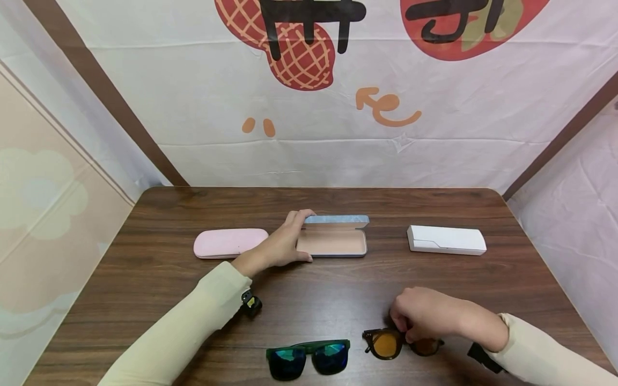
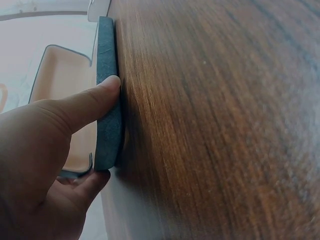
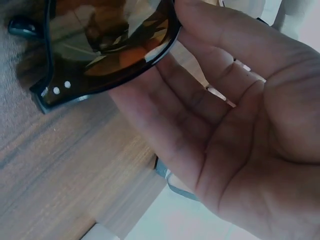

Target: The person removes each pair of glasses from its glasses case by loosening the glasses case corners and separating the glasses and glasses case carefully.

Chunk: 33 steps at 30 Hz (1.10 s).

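Observation:
My left hand (image 1: 277, 244) grips the left end of a blue glasses case (image 1: 333, 244) whose lid is raised, baring its peach lining. In the left wrist view, the thumb lies across the blue side of the case (image 2: 106, 137), with fingers around its end. With my right hand (image 1: 429, 312) I pinch dark-framed sunglasses (image 1: 386, 344) with amber lenses near the bridge. An amber lens (image 3: 105, 50) fills the upper left of the right wrist view, thumb and fingers at the frame's edge. Left of this pair stand green-framed sunglasses (image 1: 309, 360) with blue mirrored lenses.
A pink glasses case (image 1: 224, 243), closed, lies left of the blue one, partly behind my left wrist. A closed white case (image 1: 446, 239) lies at the right. The brown wooden table (image 1: 159, 257) ends at a printed cloth (image 1: 299, 161) behind it.

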### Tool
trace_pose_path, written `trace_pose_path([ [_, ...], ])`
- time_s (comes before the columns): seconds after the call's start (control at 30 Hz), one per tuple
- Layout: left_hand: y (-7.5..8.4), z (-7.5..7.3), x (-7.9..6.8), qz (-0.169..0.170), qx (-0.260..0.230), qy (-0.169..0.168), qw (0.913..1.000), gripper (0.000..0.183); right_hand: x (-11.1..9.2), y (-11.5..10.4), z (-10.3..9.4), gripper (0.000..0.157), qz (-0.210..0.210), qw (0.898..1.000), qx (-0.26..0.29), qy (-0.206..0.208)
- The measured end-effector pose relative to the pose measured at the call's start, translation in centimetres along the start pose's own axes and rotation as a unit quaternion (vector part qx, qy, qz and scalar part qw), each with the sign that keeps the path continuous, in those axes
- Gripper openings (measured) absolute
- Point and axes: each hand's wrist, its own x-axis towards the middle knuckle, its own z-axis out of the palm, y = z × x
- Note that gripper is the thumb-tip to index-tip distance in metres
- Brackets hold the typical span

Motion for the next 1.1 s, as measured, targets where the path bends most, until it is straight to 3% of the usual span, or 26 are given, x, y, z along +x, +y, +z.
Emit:
trace_pose_path([
  [0.83, -0.11, 0.08, -0.10, 0.005, -0.002, 0.006, 1.0000, 0.100, -0.04, 0.31, 0.31, 0.033, 0.004, 1.000, 0.000, -0.009],
  [1.1, -0.12, 0.14, -0.06, 0.006, -0.001, 0.006, 1.0000, 0.099, -0.18, 0.45, 0.39, 0.034, -0.002, 1.000, -0.024, 0.005],
])
